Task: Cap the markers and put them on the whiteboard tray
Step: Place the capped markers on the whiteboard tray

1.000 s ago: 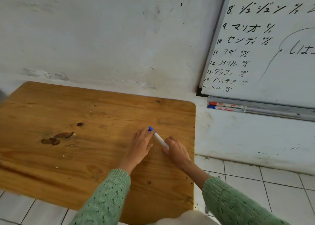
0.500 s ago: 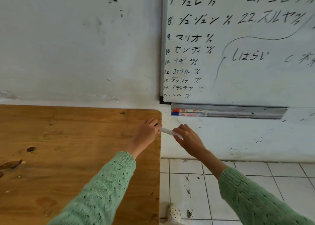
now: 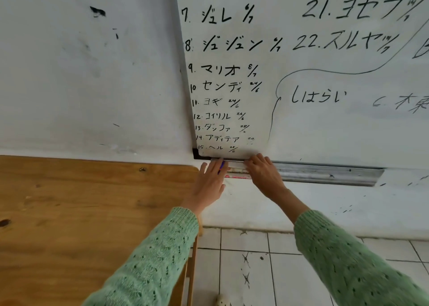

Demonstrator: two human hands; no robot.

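Observation:
A white marker with a blue cap [image 3: 235,164] lies level along the left end of the whiteboard tray [image 3: 325,174], held at both ends. My left hand [image 3: 209,185] covers its capped end, and the blue shows between the fingers. The fingers of my right hand [image 3: 264,173] rest on the other end. Just below it, two more capped markers [image 3: 239,177] lie in the tray, partly hidden by my hands.
The whiteboard [image 3: 325,124] covered in black writing hangs above the tray. A wooden table [image 3: 92,201] stands at the left against the wall, its corner just under my left hand. White floor tiles [image 3: 243,259] lie below.
Both hands carried the capped marker from the table's edge up and right to the left end of the tray. The view has turned towards the whiteboard.

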